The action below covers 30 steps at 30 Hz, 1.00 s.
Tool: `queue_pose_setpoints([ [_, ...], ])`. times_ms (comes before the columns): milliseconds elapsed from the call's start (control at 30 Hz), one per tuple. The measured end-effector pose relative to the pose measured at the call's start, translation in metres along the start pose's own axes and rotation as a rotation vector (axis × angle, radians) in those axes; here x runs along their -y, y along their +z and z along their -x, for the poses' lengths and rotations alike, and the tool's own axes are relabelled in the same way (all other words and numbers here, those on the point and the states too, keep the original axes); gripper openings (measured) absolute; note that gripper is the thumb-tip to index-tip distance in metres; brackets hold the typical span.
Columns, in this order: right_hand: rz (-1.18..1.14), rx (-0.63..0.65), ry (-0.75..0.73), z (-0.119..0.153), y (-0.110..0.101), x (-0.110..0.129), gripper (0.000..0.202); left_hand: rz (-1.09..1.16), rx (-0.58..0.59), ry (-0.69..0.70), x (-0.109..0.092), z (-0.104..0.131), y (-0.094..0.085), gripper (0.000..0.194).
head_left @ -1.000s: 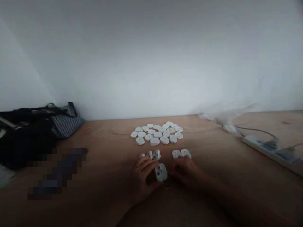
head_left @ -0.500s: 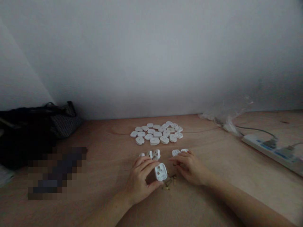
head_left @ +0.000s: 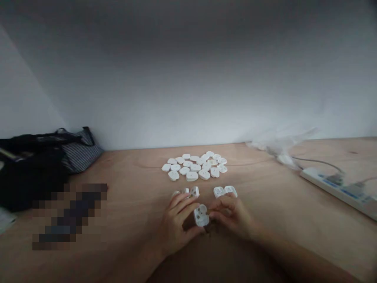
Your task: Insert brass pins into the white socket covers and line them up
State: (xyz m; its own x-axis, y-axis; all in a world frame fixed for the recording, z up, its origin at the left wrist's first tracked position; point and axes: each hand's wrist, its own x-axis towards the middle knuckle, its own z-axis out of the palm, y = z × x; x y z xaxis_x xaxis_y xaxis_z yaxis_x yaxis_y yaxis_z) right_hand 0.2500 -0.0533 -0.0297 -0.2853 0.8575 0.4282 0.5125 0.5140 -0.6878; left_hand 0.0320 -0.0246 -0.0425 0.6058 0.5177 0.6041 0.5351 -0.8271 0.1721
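Observation:
My left hand (head_left: pixel 176 222) holds a white plug housing (head_left: pixel 202 221) between thumb and fingers, its hollow inside with small metal parts facing me. Right beside it, my right hand (head_left: pixel 235 220) pinches a small brass-coloured piece (head_left: pixel 209 213) at the housing's right edge; its exact shape is blurred. Just beyond my left fingers stand several white plug parts, one of them a plug housing (head_left: pixel 194 192) with metal inside. Two open white housings (head_left: pixel 218 192) lie behind my right hand. Under the hands, dark shadow hides most of the loose brass parts (head_left: pixel 207 232).
Several white plug pieces (head_left: pixel 192 176) lie grouped farther back on the wooden table (head_left: pixel 132 204). A black bag (head_left: pixel 32 169) and a blurred-out dark object (head_left: pixel 73 214) are at left. At right are a power strip (head_left: pixel 318 179) with plugged-in cords and a clear plastic bag (head_left: pixel 282 151).
My right hand has moved left with the brass-coloured piece, up to the housing. This uncovers the two housings behind it. The left hand keeps its hold, and the lighting has shifted.

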Motion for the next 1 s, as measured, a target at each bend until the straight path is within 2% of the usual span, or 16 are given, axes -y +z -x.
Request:
queue_pose_setpoints([
  [133, 0.170, -0.025, -0.130, 0.001, 0.002, 0.004, 0.003, -0.022, 0.002, 0.017, -0.001, -0.001, 0.000, 0.047],
  [400, 0.241, -0.072, -0.167, 0.002, 0.008, 0.000, 0.007, -0.016, -0.023, 0.011, 0.001, 0.000, 0.004, 0.047],
  [533, 0.264, -0.097, -0.201, 0.003, 0.012, -0.001, 0.009, -0.019, 0.007, -0.007, -0.002, -0.001, 0.003, 0.048],
  [733, 0.361, -0.109, -0.291, 0.003, 0.007, 0.006, 0.008, -0.012, 0.027, -0.046, -0.007, -0.003, 0.000, 0.047],
  [767, 0.367, -0.098, -0.282, 0.002, 0.006, 0.006, 0.013, -0.006, 0.020, -0.055, -0.007, -0.004, 0.000, 0.046],
  [900, 0.330, 0.000, -0.167, 0.000, -0.001, 0.000, 0.059, 0.036, -0.004, -0.062, -0.004, -0.003, 0.002, 0.046],
  [1000, 0.255, 0.089, -0.116, -0.003, -0.003, -0.008, 0.068, 0.082, -0.008, -0.052, -0.003, -0.002, 0.004, 0.050],
])
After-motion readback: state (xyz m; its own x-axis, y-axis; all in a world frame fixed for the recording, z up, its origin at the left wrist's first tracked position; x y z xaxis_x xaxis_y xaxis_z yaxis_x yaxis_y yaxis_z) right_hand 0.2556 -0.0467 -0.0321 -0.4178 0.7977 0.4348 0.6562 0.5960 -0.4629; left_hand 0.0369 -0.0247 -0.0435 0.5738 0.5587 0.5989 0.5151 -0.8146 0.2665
